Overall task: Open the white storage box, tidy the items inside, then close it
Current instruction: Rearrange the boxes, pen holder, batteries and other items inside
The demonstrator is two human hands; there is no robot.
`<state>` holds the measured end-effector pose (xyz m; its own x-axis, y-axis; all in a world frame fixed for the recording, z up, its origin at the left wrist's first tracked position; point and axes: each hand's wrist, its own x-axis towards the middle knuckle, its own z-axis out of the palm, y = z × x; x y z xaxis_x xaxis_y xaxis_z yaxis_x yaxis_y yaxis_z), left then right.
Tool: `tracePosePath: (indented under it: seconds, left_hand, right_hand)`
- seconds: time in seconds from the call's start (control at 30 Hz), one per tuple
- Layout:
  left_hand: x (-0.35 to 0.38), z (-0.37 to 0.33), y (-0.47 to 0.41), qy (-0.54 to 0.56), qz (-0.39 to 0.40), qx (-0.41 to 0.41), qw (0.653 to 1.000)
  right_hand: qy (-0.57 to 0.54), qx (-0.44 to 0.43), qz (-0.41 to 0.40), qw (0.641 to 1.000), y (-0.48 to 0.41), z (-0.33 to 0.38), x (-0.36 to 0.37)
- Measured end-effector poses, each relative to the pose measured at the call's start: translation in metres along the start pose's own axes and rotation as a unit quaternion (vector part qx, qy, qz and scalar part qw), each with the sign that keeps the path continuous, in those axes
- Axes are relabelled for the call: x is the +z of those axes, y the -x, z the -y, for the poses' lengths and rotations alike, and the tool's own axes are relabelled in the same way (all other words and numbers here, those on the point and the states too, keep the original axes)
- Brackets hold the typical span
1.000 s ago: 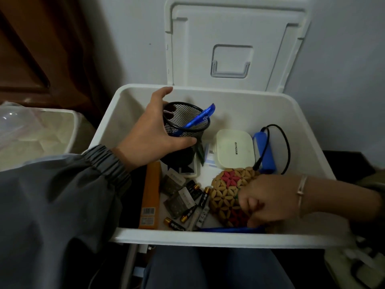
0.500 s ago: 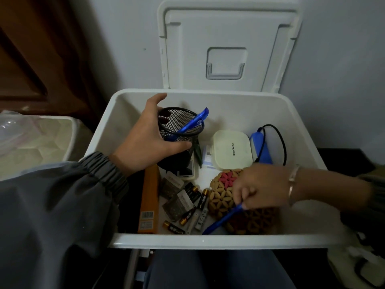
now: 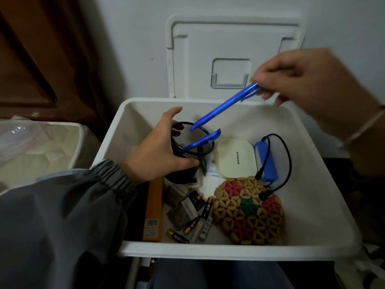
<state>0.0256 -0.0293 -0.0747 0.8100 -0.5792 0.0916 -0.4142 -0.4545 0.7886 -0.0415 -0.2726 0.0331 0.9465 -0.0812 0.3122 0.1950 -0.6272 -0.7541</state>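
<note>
While the left hand (image 3: pixel 158 155) curls its fingers (image 3: pixel 169 116) round the black mesh cup (image 3: pixel 192 149) inside the open white storage box (image 3: pixel 229 250), the right hand (image 3: pixel 312 84) pinches a blue pen (image 3: pixel 225 107), its tip at the cup's rim, above a second pen (image 3: pixel 205 140) leaning in it.

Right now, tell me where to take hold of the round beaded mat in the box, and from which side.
I'd pinch the beaded mat by its right rim, coming from the right. It lies flat, so only the edge offers a hold; bare box floor sits beside that rim, while batteries crowd its left edge and the black cable's plug rests on top.
</note>
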Motion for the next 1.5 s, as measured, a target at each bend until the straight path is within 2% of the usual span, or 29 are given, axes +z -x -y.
tracePosePath:
  seconds: [0.1, 0.2, 0.37, 0.4, 0.43, 0.53, 0.63, 0.7, 0.8, 1.03, 1.23, 1.33, 1.5]
  left_hand:
    - [-0.001, 0.000, 0.000, 0.013, 0.002, 0.006, 1.000]
    - [-0.005, 0.002, -0.003, 0.032, -0.026, 0.001, 0.999]
    - [-0.022, 0.007, -0.008, 0.047, -0.134, -0.015, 0.990]
    - [-0.026, 0.008, -0.009, 0.043, -0.159, -0.019, 0.986]
    - [-0.030, 0.009, -0.008, 0.041, -0.181, -0.022, 0.982]
    - [-0.036, 0.009, -0.005, 0.063, -0.227, -0.027, 0.972]
    - [-0.037, 0.007, -0.005, 0.072, -0.259, -0.031, 0.963]
    - [-0.038, 0.005, -0.005, 0.069, -0.275, -0.034, 0.958]
    - [-0.040, 0.005, -0.005, 0.064, -0.289, -0.039, 0.954]
    - [-0.038, 0.010, -0.007, 0.056, -0.278, -0.049, 0.958]
    - [-0.039, 0.010, -0.008, 0.056, -0.270, -0.063, 0.959]
    - [-0.040, 0.010, -0.008, 0.051, -0.270, -0.066, 0.959]
    - [-0.039, 0.011, -0.009, 0.035, -0.272, -0.069, 0.959]
  right_hand:
    - [-0.003, 0.052, 0.049, 0.997, -0.010, -0.005, 0.035]
    - [-0.034, 0.063, 0.074, 0.995, -0.015, -0.010, 0.059]
    - [-0.087, 0.075, -0.091, 0.989, -0.014, -0.030, 0.069]
    - [-0.077, 0.080, -0.099, 0.989, -0.011, -0.037, 0.074]
    - [-0.048, 0.079, -0.078, 0.993, -0.007, -0.043, 0.080]
    - [0.090, 0.033, 0.097, 0.991, 0.011, -0.056, 0.109]
    - [0.205, -0.057, 0.257, 0.943, 0.021, -0.066, 0.140]
    - [0.289, -0.114, 0.313, 0.898, 0.022, -0.072, 0.160]
    - [0.356, -0.151, 0.313, 0.867, 0.016, -0.080, 0.180]
    - [0.421, -0.194, 0.294, 0.836, 0.002, -0.090, 0.204]
    - [0.412, -0.207, 0.327, 0.825, -0.002, -0.090, 0.206]
    - [0.410, -0.244, 0.326, 0.816, 0.000, -0.092, 0.206]
    - [0.452, -0.247, 0.336, 0.789, 0.001, -0.106, 0.200]
